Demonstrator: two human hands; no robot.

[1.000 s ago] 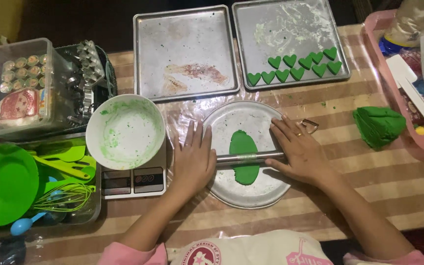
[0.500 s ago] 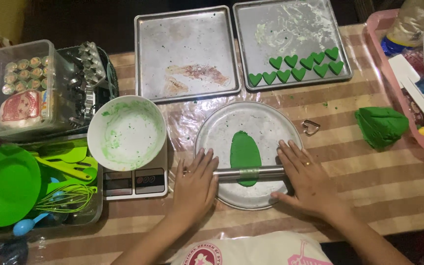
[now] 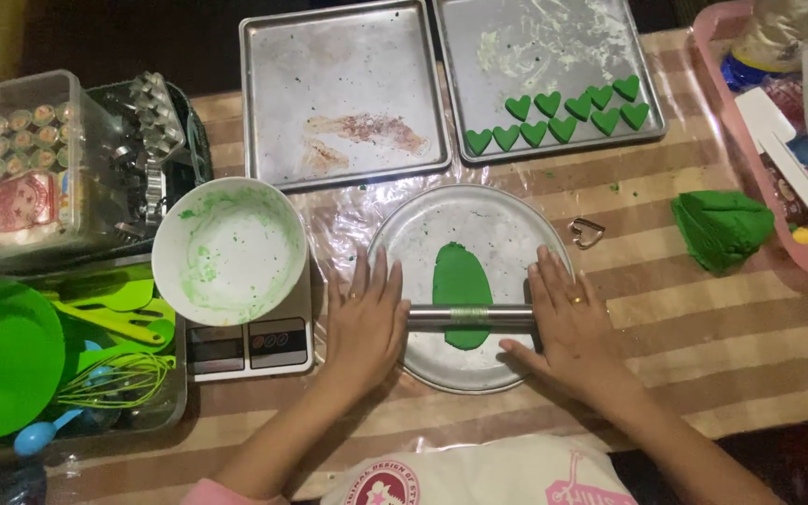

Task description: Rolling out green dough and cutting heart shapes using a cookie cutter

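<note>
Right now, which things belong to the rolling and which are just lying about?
In use: left hand, right hand, metal rolling pin, flat green dough, round metal plate.
Lying about: white mixing bowl, green dough lump, heart-shaped metal cutter.

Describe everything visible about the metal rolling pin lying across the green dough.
The slim silver metal rolling pin is a smooth, shiny cylinder lying level, crosswise over the round metal tray. Its middle presses the lower part of the flat oval of green dough. The left hand covers one end with a flat palm, and the right hand covers the other, so both ends are hidden.
</note>
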